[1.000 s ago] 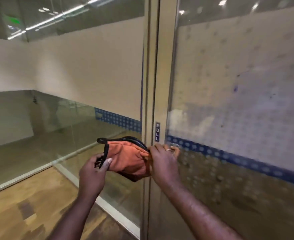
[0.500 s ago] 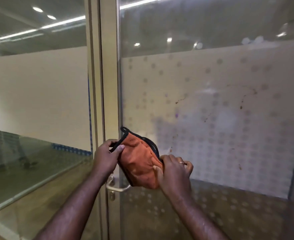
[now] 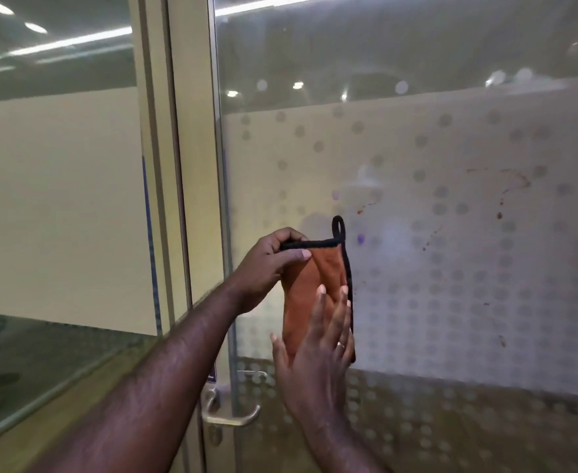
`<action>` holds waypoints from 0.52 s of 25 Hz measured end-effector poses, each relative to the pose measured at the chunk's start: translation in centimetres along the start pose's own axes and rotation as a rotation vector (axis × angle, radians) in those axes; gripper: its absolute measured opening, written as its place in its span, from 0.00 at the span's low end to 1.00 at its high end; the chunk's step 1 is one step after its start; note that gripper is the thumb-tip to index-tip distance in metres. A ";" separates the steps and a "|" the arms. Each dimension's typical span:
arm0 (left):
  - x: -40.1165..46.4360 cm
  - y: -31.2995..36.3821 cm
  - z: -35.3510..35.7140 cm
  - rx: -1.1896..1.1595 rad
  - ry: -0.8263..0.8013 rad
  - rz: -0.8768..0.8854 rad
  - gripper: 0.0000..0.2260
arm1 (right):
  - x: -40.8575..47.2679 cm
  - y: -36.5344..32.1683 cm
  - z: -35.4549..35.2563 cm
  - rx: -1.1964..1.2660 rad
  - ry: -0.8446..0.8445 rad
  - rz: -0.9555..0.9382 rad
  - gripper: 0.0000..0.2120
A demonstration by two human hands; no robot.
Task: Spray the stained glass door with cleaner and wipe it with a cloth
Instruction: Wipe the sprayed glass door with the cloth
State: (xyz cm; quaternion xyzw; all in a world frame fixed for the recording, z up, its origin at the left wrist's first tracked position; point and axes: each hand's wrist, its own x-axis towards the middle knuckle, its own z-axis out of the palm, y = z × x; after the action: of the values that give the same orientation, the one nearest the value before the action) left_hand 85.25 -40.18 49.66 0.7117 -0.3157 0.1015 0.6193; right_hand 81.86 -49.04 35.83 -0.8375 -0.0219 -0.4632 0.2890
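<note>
An orange cloth (image 3: 309, 291) with black edging and a hanging loop hangs folded in front of the glass door (image 3: 451, 268). My left hand (image 3: 267, 268) pinches its top black edge. My right hand (image 3: 318, 356) lies flat with straight fingers against the cloth's lower part. The door has a frosted dotted film with reddish-brown stains (image 3: 500, 199) and a purple spot (image 3: 360, 238) to the right of the cloth. No spray bottle is in view.
A metal lever handle (image 3: 233, 416) sits on the beige door frame (image 3: 195, 199) below my hands. A fixed glass partition (image 3: 59, 216) stands to the left, with wooden floor seen through its lower part.
The cloth has risen from handle height and now hangs unfolded lengthwise. My right hand has let go of its grip and flattened on the cloth. The view has shifted right and up.
</note>
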 end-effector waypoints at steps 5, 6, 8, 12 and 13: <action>2.7 2.8 -0.7 -0.081 -0.263 0.133 0.07 | 3.7 -0.3 2.7 -0.093 0.279 -0.002 0.46; 3.1 3.1 -0.6 -0.083 -0.302 0.159 0.07 | 4.7 0.3 2.8 -0.112 0.324 -0.015 0.44; 4.1 3.3 -0.7 -0.059 -0.338 0.210 0.08 | 6.6 1.5 2.8 -0.133 0.393 -0.046 0.44; 6.5 1.1 -2.1 0.031 -0.195 0.350 0.11 | 9.9 3.5 3.4 -0.183 0.442 -0.086 0.44; 7.0 -0.1 -2.8 0.093 -0.083 0.397 0.13 | 10.6 3.8 3.8 -0.198 0.432 -0.086 0.44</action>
State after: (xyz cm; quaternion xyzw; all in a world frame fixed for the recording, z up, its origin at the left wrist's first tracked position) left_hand 91.45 -39.80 53.89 0.6671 -0.4698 0.2066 0.5400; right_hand 91.90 -52.74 40.87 -0.7417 0.0502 -0.6432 0.1836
